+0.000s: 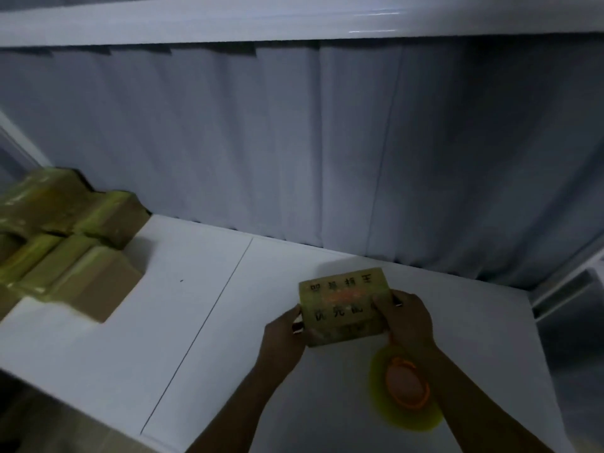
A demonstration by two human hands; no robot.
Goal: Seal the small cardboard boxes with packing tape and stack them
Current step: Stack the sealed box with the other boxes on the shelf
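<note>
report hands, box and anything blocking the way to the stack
Left hand and right hand grip the small box by its ends. Tape roll beside the right wrist. Nothing between box and the sealed stack at left.

A small box (343,305) held between two hands at lower right of the frame, with a pile of boxes (65,243) at far left.
The left hand (284,335) grips the box's left end and the right hand (408,318) its right end, over the bench (196,322). A tape roll (403,392) shows just below the box, beside the right forearm. A curtain (294,142) hangs behind the bench.
</note>
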